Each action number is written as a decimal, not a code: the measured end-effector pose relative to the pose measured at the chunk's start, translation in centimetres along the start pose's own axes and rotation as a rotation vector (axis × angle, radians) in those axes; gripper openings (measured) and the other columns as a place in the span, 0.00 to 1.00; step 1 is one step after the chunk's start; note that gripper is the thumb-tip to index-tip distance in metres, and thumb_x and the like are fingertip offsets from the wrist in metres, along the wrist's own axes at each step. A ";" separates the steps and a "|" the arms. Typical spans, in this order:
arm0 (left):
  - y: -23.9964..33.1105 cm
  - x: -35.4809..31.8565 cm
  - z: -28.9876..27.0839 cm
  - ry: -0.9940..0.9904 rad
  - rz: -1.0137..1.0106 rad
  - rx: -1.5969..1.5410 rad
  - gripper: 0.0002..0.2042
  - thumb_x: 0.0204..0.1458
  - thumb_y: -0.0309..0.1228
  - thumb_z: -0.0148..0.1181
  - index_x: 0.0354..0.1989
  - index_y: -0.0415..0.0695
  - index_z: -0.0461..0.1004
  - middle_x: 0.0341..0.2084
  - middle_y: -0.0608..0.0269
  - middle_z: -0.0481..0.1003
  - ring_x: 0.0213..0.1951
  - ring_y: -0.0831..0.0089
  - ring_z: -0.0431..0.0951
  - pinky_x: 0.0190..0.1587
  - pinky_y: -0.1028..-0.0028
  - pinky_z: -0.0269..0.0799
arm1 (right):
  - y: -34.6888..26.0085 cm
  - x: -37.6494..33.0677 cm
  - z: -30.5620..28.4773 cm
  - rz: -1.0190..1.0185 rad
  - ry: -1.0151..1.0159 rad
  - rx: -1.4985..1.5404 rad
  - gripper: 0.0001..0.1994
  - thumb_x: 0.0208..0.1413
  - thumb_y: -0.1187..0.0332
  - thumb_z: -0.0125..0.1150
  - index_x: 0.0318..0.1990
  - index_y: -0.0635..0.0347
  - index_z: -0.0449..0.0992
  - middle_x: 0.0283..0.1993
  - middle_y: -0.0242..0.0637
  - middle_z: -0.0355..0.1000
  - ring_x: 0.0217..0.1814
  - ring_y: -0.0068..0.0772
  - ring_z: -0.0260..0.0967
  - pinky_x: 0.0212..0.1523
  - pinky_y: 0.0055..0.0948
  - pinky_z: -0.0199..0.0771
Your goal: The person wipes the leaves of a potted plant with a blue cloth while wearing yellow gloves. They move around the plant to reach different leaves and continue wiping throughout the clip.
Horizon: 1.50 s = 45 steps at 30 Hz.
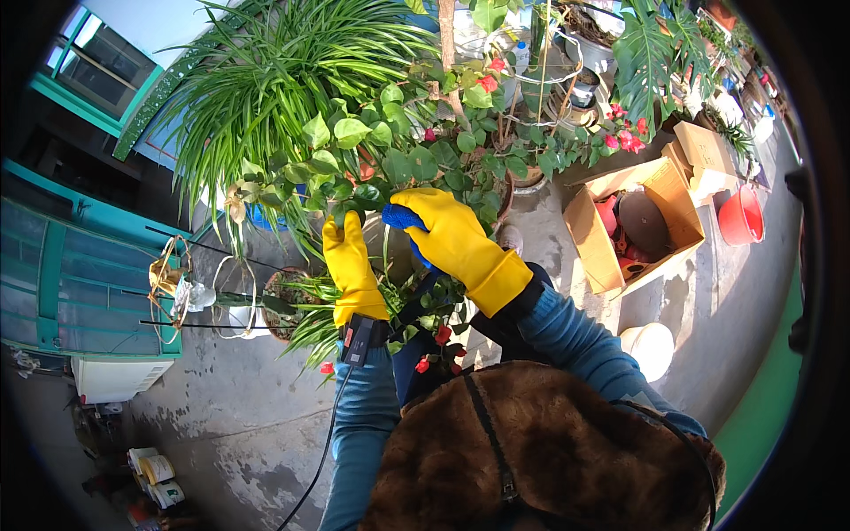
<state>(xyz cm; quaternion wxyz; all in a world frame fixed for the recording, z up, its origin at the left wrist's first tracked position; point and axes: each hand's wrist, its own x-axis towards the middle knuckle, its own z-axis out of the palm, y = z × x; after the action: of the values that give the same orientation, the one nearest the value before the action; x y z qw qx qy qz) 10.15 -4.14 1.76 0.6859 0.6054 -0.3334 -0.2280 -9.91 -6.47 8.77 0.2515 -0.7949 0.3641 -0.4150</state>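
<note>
Both my hands wear yellow rubber gloves. My left hand (349, 265) reaches up among the leaves of a green-leaved plant with red flowers (403, 164); its fingertips sit at a dark leaf, and whether it grips the leaf is unclear. My right hand (453, 237) is closed around a blue object (403, 218), held against the same foliage just right of the left hand. A small black device with a cable is strapped at my left wrist (359, 340). More red flowers (440, 336) hang below my hands.
A large spider plant (266, 80) spreads at the upper left above a small pot (285, 301). An open cardboard box (637, 226) with pots inside lies at right, beside a red bucket (742, 217). A white pot (651, 347) stands on the concrete floor. Teal window frames line the left wall.
</note>
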 end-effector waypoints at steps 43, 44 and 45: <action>1.6 -5.5 1.1 -0.211 0.290 0.093 0.16 0.68 0.20 0.50 0.62 0.40 0.74 0.49 0.59 0.82 0.46 0.75 0.79 0.52 0.74 0.74 | -3.2 0.6 1.3 -0.080 -0.062 -0.112 0.19 0.52 0.68 0.69 0.54 0.55 0.80 0.52 0.40 0.80 0.55 0.52 0.75 0.55 0.46 0.76; 1.9 -5.5 1.0 -0.231 0.167 0.035 0.16 0.68 0.21 0.50 0.61 0.40 0.74 0.48 0.58 0.81 0.46 0.74 0.79 0.51 0.73 0.74 | -3.1 0.4 1.1 -0.138 -0.056 -0.081 0.19 0.53 0.68 0.69 0.54 0.54 0.80 0.52 0.40 0.80 0.55 0.51 0.76 0.55 0.46 0.76; 2.1 -5.5 0.8 -0.240 0.220 0.084 0.14 0.67 0.21 0.52 0.59 0.40 0.75 0.46 0.57 0.82 0.44 0.72 0.80 0.49 0.71 0.75 | -3.0 0.2 0.9 -0.118 -0.068 -0.089 0.19 0.53 0.68 0.69 0.53 0.54 0.80 0.52 0.40 0.80 0.55 0.51 0.76 0.55 0.46 0.76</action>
<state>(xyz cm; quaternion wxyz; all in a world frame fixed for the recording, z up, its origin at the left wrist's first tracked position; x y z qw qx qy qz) 5.71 -0.40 2.87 0.6360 0.5619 -0.4862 -0.2081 -7.94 -4.71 10.51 0.2033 -0.8389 0.3261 -0.3855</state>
